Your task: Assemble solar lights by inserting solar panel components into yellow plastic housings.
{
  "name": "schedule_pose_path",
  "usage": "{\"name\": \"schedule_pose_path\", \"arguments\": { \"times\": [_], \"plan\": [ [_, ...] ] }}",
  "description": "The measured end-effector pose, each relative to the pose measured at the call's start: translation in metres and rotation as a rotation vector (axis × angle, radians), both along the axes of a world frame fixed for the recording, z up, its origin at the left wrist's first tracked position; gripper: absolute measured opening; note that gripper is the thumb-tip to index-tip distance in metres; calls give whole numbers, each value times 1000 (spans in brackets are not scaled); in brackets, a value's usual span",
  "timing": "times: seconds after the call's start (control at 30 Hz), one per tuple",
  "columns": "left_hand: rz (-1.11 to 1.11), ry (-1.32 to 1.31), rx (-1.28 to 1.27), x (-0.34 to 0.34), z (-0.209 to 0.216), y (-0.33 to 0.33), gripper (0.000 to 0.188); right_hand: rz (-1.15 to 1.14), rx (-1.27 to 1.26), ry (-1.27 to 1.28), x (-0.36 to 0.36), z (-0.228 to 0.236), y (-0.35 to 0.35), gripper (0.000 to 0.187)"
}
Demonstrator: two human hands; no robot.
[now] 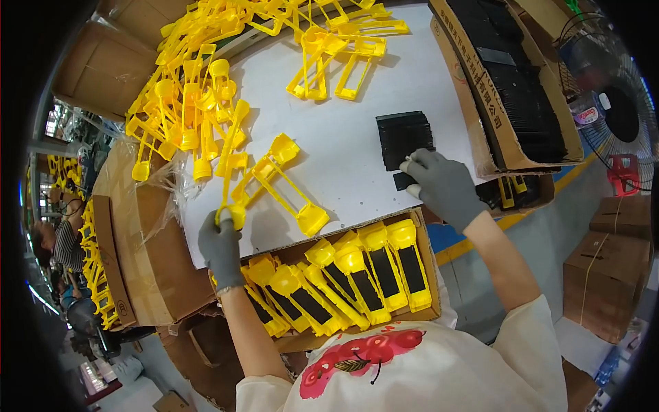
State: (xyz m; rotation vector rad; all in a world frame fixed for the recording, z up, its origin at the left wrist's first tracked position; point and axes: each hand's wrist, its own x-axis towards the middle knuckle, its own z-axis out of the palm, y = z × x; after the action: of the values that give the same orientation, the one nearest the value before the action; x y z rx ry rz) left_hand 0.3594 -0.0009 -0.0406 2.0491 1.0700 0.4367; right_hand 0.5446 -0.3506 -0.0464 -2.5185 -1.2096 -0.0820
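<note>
My left hand [221,248], in a grey glove with bare fingertips, is closed on the rounded end of a yellow plastic frame [234,184] at the table's left front. Close by lies another open yellow frame [287,189]. My right hand [446,187], gloved the same way, is at the near end of a fanned stack of thin black panels [403,137]. Its thumb and fingers pinch around a black panel [403,181] at the stack's near edge. In front of me, a cardboard box [427,268] holds several yellow frames fitted with black panels [367,290].
A heap of yellow frames [199,89] covers the white table's [329,144] far left, with several more at the back. On the right stands a long carton [480,103] packed with black panels. Beyond it are a fan [621,113], a red stool [623,174] and stacked cartons [604,281].
</note>
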Motion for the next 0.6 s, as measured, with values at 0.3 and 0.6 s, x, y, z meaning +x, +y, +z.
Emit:
{"name": "schedule_pose_path", "arguments": {
  "times": [0.3,0.6],
  "plan": [
    [55,-479,-101,-19,58,-43,24,7,-82,160,1,14,3,20],
    [-88,-499,-860,-33,61,-114,37,-126,825,862,-71,99,11,21]
  ]
}}
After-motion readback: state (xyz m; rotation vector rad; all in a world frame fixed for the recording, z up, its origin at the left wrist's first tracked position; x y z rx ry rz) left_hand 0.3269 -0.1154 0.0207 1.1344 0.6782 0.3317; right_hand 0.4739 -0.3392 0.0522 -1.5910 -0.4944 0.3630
